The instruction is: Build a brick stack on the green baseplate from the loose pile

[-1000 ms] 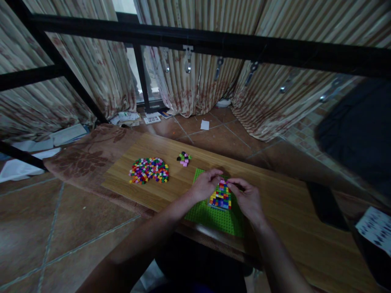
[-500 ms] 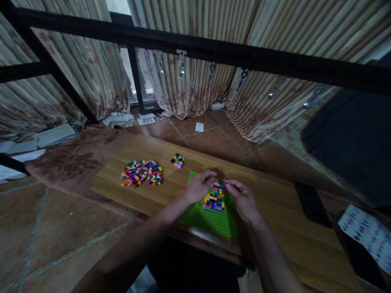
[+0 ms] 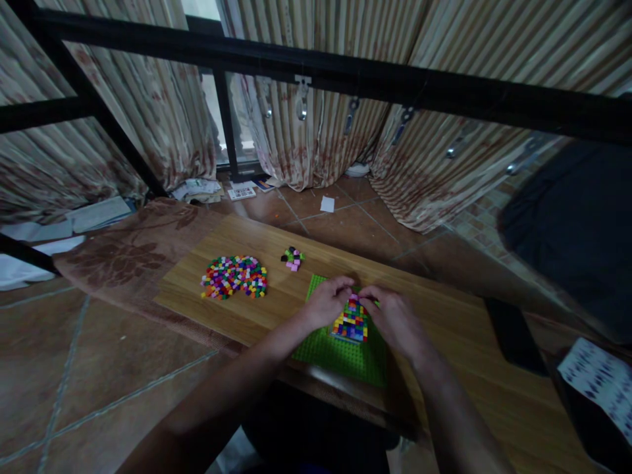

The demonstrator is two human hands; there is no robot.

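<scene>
A stepped block of multicoloured toy bricks [image 3: 349, 328] stands on a green studded baseplate [image 3: 340, 364], narrowing toward its far end. My left hand [image 3: 326, 301] curls along its left side, thumb and fingertips closed against the upper left part. From the right, my right hand [image 3: 392, 315] reaches to the far top of the block with thumb and forefinger pinched together. The small magenta brick in that pinch is mostly hidden by the fingers. Pink bricks show at the top between both hands.
To the left on the wooden table [image 3: 266, 322] lies a large pile of mixed bricks [image 3: 234, 276]. A small cluster of pink, green and black bricks [image 3: 293, 259] is farther back. A black phone-like slab [image 3: 516, 336] and a printed sheet [image 3: 600, 382] lie at the right.
My right hand has moved left and inward, bringing the magenta brick from beside the block to its far top. My left hand stays at the block. The view has shifted slightly.
</scene>
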